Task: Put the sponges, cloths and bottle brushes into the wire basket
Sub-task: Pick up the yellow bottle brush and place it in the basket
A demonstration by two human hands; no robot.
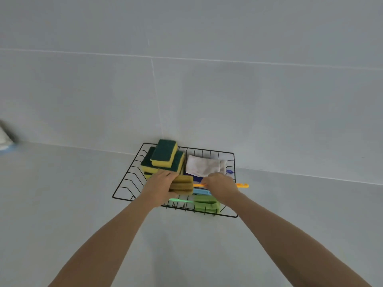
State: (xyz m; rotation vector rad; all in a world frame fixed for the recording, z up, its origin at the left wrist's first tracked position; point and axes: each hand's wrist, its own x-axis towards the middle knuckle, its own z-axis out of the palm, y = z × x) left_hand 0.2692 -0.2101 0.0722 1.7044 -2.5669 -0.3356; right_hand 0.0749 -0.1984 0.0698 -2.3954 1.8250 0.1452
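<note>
Her left hand is clamped on the ochre sponge head of a bottle brush, while the right hand pinches its orange handle, both over the black wire basket on the grey counter. Inside lie stacked green-and-yellow sponges, a white cloth, and a blue-handled brush beside a green brush. No writing is readable.

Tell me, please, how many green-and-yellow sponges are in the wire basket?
3 visible: the top sponge at the back-left corner of the wire basket, a second sponge beneath it, a third sponge barely showing. Others may be hidden.
</note>
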